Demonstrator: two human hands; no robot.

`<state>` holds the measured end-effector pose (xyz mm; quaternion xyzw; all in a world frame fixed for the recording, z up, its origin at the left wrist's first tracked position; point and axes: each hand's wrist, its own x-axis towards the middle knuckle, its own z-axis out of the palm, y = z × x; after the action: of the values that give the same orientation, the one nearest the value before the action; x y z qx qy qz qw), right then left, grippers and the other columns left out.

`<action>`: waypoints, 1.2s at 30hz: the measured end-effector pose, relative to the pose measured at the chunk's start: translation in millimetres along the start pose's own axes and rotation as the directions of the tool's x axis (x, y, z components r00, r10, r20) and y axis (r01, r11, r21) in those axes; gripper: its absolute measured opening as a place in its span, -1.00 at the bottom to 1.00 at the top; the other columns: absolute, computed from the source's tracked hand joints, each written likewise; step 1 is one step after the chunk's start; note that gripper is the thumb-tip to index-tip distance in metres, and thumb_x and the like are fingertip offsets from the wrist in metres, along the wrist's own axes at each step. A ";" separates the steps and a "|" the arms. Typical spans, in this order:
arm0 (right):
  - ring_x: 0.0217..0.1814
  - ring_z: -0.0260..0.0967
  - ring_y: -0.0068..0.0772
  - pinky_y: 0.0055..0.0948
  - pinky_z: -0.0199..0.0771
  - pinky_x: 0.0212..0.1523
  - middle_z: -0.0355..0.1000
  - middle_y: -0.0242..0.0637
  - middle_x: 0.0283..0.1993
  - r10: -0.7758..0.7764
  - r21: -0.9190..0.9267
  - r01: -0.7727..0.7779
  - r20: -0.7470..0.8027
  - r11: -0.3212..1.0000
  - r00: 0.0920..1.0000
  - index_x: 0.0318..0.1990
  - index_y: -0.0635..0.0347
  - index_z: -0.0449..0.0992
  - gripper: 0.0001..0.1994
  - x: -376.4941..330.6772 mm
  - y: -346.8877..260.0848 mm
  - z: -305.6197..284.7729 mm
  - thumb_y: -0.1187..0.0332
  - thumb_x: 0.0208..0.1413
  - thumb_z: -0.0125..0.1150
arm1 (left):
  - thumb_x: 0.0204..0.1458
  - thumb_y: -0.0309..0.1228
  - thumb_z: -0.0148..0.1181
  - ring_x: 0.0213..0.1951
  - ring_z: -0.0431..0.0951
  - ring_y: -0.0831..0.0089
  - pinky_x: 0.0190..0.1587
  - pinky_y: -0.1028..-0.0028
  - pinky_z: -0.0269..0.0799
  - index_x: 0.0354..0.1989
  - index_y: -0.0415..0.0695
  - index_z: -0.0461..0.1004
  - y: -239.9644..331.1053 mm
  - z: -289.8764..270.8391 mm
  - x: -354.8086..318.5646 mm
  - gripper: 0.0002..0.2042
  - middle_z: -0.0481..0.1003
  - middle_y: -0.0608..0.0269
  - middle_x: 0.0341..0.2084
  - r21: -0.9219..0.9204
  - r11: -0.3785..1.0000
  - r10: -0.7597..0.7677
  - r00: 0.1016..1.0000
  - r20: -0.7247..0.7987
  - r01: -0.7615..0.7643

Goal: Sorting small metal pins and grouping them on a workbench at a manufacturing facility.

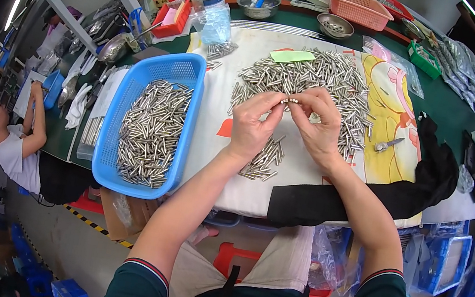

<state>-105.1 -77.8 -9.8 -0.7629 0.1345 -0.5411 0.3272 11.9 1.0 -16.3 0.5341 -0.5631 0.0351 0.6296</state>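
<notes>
Above the middle of the cloth-covered bench, my left hand (pixel 255 123) and my right hand (pixel 317 122) meet fingertip to fingertip. Between them they pinch a few small metal pins (pixel 289 101), whose ends show in a short row. Just beyond my hands spreads a large heap of silvery metal pins (pixel 333 71), with a green slip of paper (pixel 292 56) lying on it. A smaller pile of pins (pixel 266 160) lies beneath my hands, partly covered by them. Left of my left hand, a blue plastic basket (pixel 192 124) holds many more pins.
A small knife (pixel 388 144) lies on the cloth to the right. Black fabric (pixel 333 201) runs along the front edge under my right forearm. Metal bowls (pixel 258 5) and a pink basket (pixel 359 9) stand at the back. Another person (pixel 20 139) works at the far left.
</notes>
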 end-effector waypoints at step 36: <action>-0.52 0.23 -0.66 -0.67 0.25 -0.53 0.34 -0.40 -0.43 0.041 0.075 -0.042 0.017 0.996 0.999 -0.36 0.22 0.52 -0.90 -1.6 -6.7 -3.5 0.54 -0.10 0.27 | -0.08 -0.63 0.15 -0.41 0.59 0.38 -0.37 0.49 0.50 -0.22 -0.19 0.52 4.7 -2.1 -2.5 -0.79 0.56 0.19 -0.36 0.078 0.983 0.169 0.986 -0.002 -0.168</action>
<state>-109.9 -73.1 -5.9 -0.7513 0.1273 -0.5330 0.3678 9.4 5.9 -14.7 0.5085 -0.6018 0.1123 0.6055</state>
